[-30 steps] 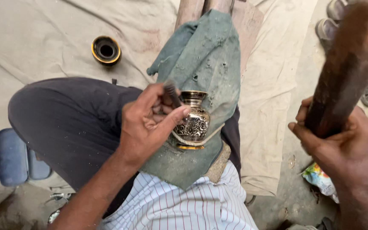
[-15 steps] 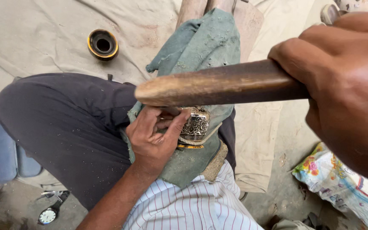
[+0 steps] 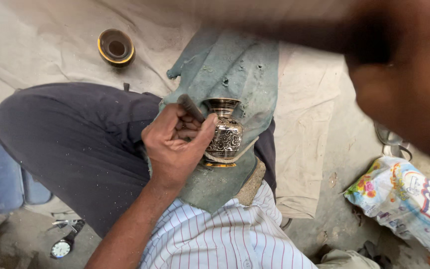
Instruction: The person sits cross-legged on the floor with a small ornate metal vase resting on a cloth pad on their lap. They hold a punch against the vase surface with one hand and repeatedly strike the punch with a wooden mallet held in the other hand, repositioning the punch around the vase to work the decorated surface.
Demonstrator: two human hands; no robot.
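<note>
My left hand [image 3: 177,142] pinches a thin chisel [image 3: 191,107] vs. the engraved brass vase [image 3: 225,132], which lies on green cloth [image 3: 235,65] over my lap. Keep tip seated, vase braced w/ the thumb. Right hand [image 3: 404,94] blurred, wrapped round a dark mallet [image 3: 284,35]: strike square, light.

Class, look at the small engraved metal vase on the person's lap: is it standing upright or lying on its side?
Lying on its side. The vase rests on the green cloth, mouth pointing away, base toward the striped shirt, steadied by the left hand.
</note>
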